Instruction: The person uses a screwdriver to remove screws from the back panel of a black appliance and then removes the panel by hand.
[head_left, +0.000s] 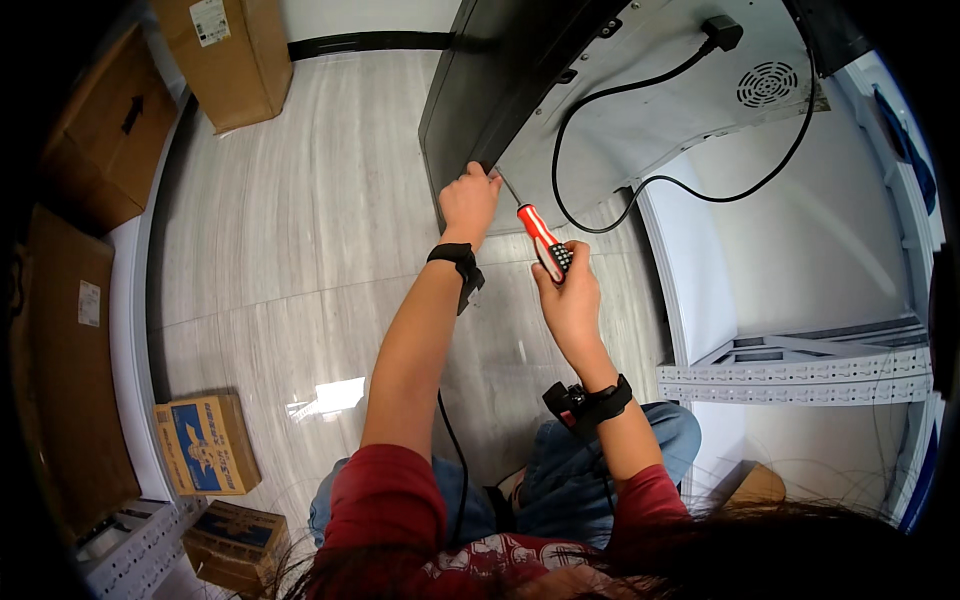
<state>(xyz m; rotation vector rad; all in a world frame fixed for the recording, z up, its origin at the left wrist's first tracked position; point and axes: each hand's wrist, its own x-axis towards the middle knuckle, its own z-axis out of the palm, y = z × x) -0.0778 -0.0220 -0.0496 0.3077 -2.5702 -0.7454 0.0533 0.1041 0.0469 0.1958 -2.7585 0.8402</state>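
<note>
A red, white and black screwdriver (539,236) is gripped by its handle in my right hand (573,297). Its thin metal shaft points up and left to the lower rear edge of a large dark cabinet (470,110). At that edge, close to the screwdriver's tip, the fingers of my left hand (470,200) are bent together against the metal. Whatever they pinch, if anything, is too small to make out. The grey back panel (640,90) of the cabinet has a round vent and a black power cord (560,150) plugged into it.
Cardboard boxes (225,60) stand along the left on white shelving (130,280), with a smaller blue-and-brown carton (207,445) on the floor. White perforated metal racking (800,380) lies to my right. The cord loops down beside the screwdriver. Grey tiles (290,200) cover the floor.
</note>
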